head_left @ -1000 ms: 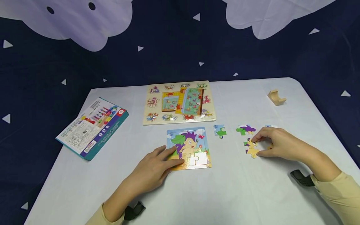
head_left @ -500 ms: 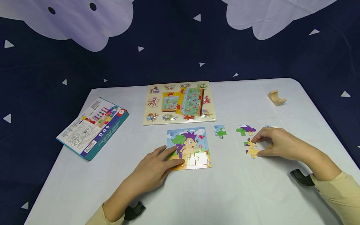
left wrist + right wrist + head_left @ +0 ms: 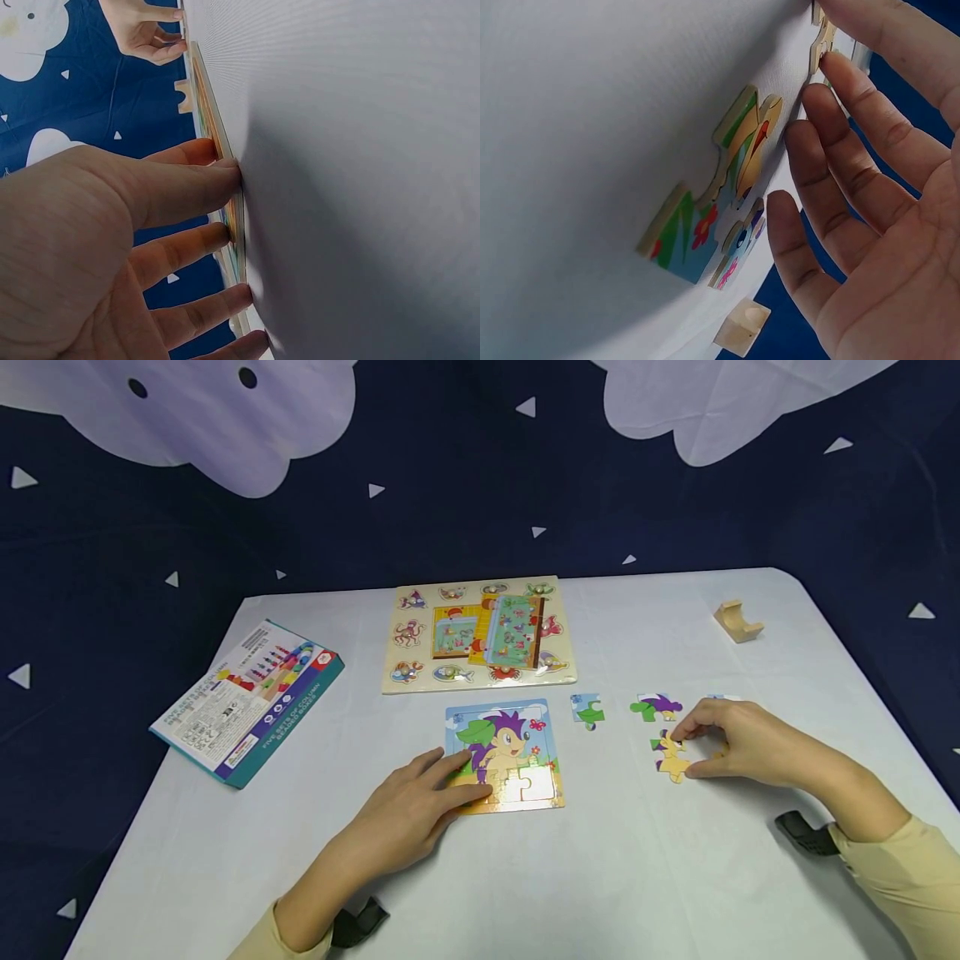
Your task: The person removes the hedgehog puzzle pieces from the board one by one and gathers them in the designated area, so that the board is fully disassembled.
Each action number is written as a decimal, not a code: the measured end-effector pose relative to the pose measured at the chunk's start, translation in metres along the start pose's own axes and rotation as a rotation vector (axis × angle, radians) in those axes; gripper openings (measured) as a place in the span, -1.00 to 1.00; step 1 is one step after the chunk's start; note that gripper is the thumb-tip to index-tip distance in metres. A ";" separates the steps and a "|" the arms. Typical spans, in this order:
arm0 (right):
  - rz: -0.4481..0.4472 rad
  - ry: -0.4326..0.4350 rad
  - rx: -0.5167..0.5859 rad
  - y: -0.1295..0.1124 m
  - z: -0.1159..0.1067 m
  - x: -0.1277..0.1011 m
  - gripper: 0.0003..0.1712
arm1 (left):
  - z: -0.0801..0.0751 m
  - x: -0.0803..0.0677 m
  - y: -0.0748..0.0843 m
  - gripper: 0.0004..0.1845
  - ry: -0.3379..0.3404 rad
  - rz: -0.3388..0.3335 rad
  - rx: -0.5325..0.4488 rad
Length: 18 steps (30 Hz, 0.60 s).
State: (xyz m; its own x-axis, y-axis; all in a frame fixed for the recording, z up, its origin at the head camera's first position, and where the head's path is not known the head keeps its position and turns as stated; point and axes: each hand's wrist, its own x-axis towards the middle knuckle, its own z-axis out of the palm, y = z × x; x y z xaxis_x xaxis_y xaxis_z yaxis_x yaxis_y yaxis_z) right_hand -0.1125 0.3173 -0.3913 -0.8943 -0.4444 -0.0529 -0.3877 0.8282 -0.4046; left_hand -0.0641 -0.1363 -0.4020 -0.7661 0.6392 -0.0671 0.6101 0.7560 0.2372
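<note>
My left hand [image 3: 405, 814] rests on the left side of a square hedgehog puzzle board [image 3: 467, 714], fingers spread and thumb at its lower edge. In the left wrist view, fingertips lie along the board's edge [image 3: 208, 97]. To the right, my right hand [image 3: 757, 752] pinches a yellow and purple puzzle piece [image 3: 671, 760] between thumb and index finger. That piece [image 3: 821, 49] is partly hidden behind the fingers in the right wrist view. Its other fingers are extended above a piece with a red flower [image 3: 694, 236] and a smaller-looking piece [image 3: 739, 251].
Behind the board lies a wooden sea-animal puzzle [image 3: 405, 610] with picture cards [image 3: 513, 631] on it. A teal-edged box [image 3: 247, 702] is at left. Loose puzzle pieces include a blue-green one [image 3: 587, 710] and a purple-green one [image 3: 656, 707]. A small wooden block [image 3: 737, 625] stands back right.
</note>
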 end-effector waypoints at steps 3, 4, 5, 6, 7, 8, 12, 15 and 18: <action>-0.006 0.002 -0.002 0.000 0.000 0.000 -0.54 | 0.000 0.000 0.000 -0.56 -0.001 -0.001 0.001; -0.008 0.003 -0.003 0.000 0.000 0.000 -0.55 | 0.000 0.000 0.000 -0.56 -0.003 -0.002 0.001; -0.010 0.004 -0.003 0.000 0.000 0.000 -0.55 | 0.000 0.000 0.000 -0.56 -0.004 -0.004 0.001; -0.012 0.005 -0.002 0.000 0.000 0.000 -0.55 | 0.000 0.000 0.000 -0.56 -0.007 -0.007 0.001; -0.014 0.006 -0.001 0.000 0.000 0.001 -0.55 | 0.000 0.000 0.000 -0.56 -0.009 -0.009 0.001; -0.015 0.006 -0.001 0.000 0.000 0.001 -0.55 | 0.000 0.000 0.000 -0.56 -0.011 -0.011 0.001; -0.012 0.004 -0.003 0.000 0.000 0.001 -0.55 | 0.000 0.000 0.000 -0.56 -0.011 -0.012 0.003; -0.007 -0.001 -0.006 0.000 -0.001 0.001 -0.54 | 0.001 -0.001 0.000 -0.57 -0.007 -0.008 0.008; -0.005 -0.009 -0.006 0.000 0.000 0.001 -0.52 | 0.001 -0.001 -0.001 -0.56 -0.001 -0.003 0.012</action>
State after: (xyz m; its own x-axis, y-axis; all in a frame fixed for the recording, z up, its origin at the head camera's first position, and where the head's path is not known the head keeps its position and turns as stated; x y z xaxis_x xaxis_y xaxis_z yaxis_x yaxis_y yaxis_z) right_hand -0.1140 0.3171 -0.3911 -0.8901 -0.4519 -0.0592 -0.3938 0.8280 -0.3992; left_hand -0.0634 -0.1374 -0.4035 -0.7675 0.6373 -0.0687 0.6105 0.7594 0.2249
